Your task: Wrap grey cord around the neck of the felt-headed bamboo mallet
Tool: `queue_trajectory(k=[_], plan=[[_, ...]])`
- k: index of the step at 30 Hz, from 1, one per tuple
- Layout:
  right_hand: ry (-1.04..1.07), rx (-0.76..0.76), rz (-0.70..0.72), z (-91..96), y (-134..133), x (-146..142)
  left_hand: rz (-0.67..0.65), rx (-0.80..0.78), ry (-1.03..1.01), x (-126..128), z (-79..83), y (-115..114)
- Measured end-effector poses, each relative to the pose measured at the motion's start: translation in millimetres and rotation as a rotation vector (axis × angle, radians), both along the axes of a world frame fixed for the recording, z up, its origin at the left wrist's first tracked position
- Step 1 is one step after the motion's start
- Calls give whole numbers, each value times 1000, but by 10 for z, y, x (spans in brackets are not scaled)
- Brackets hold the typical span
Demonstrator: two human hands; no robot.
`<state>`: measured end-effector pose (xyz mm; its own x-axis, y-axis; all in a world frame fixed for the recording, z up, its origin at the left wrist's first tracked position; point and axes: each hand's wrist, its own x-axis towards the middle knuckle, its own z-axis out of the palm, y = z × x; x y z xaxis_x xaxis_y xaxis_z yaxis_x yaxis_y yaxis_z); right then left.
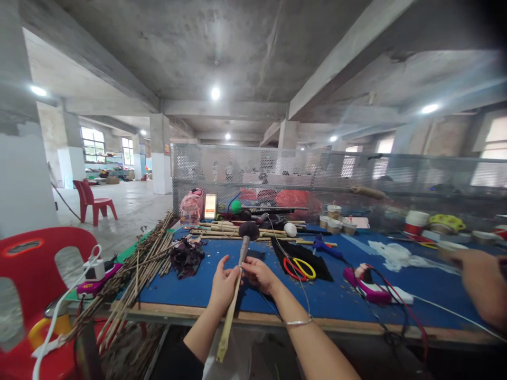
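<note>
My left hand [223,285] and my right hand [258,274] both grip a long bamboo stick [232,311] held upright over the near edge of the blue-covered table [340,295]. A dark fuzzy ball head [249,230] sits on the stick's top end. The fingers of both hands pinch the stick just below a grey wrapped part. A thin bracelet circles my right wrist. Red and yellow scissors [298,267] lie on black cloth just right of my hands.
A bundle of thin sticks [138,274] lies on the table's left end. A pile of dark fabric [186,257], glue guns [366,285], cables and cups [335,219] crowd the table. Red plastic chairs [35,285] stand at left. Another person's arm [481,285] reaches in at right.
</note>
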<state>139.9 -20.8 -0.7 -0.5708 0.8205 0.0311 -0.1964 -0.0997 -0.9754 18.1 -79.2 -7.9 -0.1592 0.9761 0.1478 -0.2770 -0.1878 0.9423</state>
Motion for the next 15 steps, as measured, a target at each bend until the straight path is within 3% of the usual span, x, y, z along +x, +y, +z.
queue_trajectory(k=[5, 11, 15], plan=[[-1, 17, -30, 1, -4, -1, 36, 64, -5, -10, -59, 55], [-9, -16, -52, 38, -38, -5, -45, 62, 40, -5, -67, 19], [-31, 14, -103, -14, -1, -19, -22, 73, 92, 19, -69, 32]])
